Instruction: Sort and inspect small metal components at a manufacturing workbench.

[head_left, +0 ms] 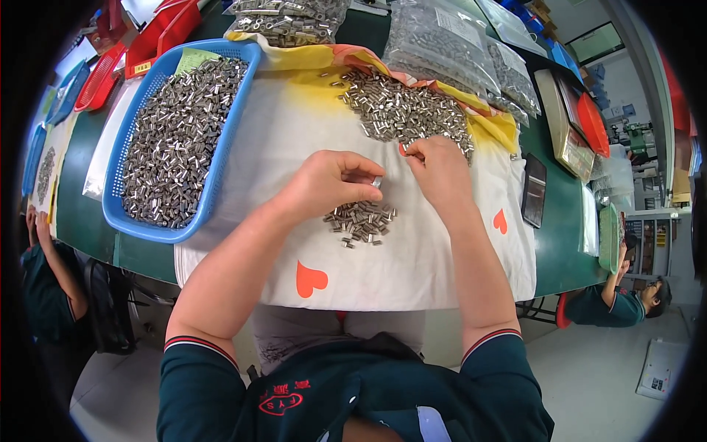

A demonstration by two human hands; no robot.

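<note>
My left hand (333, 183) is closed in a pinch, with a small shiny metal sleeve (376, 181) at its fingertips. Just below it, a small pile of metal sleeves (359, 223) lies on the white cloth (258, 169). At the near edge of a larger heap of sleeves (398, 107), my right hand (439, 171) has thumb and fingers pressed together; what they hold, if anything, is too small to make out. The two hands are a short gap apart.
On the left stands a blue basket (243, 96) full of metal sleeves. Clear bags of metal parts (434, 44) lie at the back, behind a yellow cloth fold (294, 57). A dark phone-like object (534, 191) rests on the right. Co-workers sit at both sides.
</note>
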